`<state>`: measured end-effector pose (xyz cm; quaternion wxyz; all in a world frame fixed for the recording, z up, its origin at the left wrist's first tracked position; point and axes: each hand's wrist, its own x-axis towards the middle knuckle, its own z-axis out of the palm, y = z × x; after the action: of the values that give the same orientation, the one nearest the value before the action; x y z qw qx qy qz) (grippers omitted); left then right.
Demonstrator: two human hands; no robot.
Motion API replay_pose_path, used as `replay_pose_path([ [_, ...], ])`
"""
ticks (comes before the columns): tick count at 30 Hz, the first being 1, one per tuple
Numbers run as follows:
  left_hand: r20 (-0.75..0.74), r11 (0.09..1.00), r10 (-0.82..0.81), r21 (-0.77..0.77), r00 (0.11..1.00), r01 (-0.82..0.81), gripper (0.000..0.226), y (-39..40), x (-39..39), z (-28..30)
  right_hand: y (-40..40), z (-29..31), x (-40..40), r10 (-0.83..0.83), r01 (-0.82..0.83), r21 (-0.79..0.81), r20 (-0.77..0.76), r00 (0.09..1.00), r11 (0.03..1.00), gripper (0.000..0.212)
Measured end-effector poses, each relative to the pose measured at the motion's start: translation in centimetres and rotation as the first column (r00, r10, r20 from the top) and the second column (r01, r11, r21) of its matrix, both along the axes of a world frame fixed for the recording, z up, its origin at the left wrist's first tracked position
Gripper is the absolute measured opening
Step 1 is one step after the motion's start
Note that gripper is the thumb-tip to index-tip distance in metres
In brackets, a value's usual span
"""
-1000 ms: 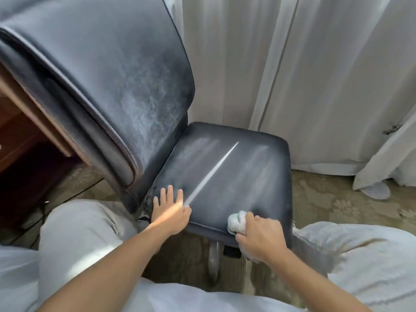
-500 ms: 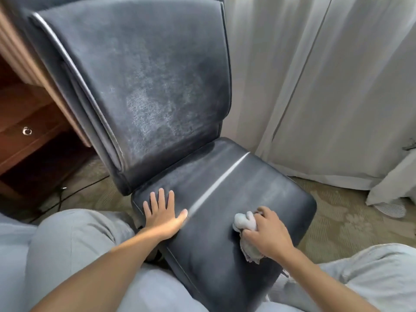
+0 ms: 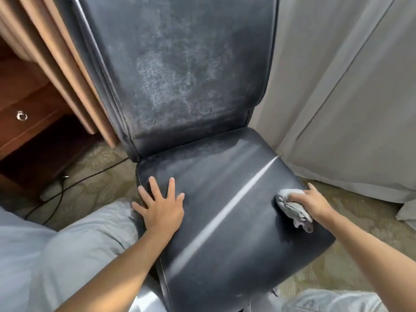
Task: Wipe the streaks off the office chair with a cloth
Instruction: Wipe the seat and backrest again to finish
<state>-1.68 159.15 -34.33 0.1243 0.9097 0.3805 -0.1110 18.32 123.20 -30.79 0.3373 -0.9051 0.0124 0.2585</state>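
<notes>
A dark leather office chair [image 3: 220, 199] fills the middle of the view, facing me. Its backrest [image 3: 180, 75] carries a wide patch of pale, cloudy streaks. A thin bright line runs diagonally across the seat. My left hand [image 3: 161, 206] lies flat on the seat's left side with fingers spread. My right hand [image 3: 311, 202] grips a crumpled grey-white cloth [image 3: 291, 208] and presses it on the seat's right edge.
A wooden desk [image 3: 29, 113] with a ring-pull drawer stands at the left, close to the backrest. Dark cables [image 3: 67, 185] trail over the patterned carpet under it. Pale curtains [image 3: 349, 86] hang behind and right of the chair. My knees flank the seat.
The chair has turned to face me and now sits closer. My right hand has carried the cloth from the seat's near edge to its right edge. The left hand has stayed flat on the seat.
</notes>
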Motion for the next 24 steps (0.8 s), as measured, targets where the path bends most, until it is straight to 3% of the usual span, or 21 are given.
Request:
replay_pose_path([
  [2,0.049,0.989,0.119,-0.092,0.992,-0.114,0.065,-0.8,0.1,-0.2,0.8,0.6,0.5,0.000,0.003,0.053,-0.057,0.998,0.999,0.039],
  [5,0.070,0.991,0.104,-0.087,0.992,-0.098,0.069,0.1,0.1,-0.9,-0.1,-0.4,-0.7,-0.018,0.022,0.079,-0.053,0.998,0.997,0.043],
  [14,0.004,0.972,-0.230,0.040,0.973,0.230,0.061,4.9,5.9,-0.6,-1.2,-3.6,-13.8,-0.295,0.298,0.024,-0.076,0.952,0.954,0.047],
  [19,0.006,0.946,-0.324,0.026,0.946,0.323,0.064,3.4,5.4,-0.1,0.9,-2.9,-17.2,-0.338,0.337,0.060,0.007,0.941,0.940,0.039],
  [24,0.051,0.990,-0.136,-0.031,0.989,0.138,0.076,3.4,0.0,-0.2,0.5,-2.6,-15.9,-0.333,0.330,0.064,0.026,0.943,0.942,0.041],
])
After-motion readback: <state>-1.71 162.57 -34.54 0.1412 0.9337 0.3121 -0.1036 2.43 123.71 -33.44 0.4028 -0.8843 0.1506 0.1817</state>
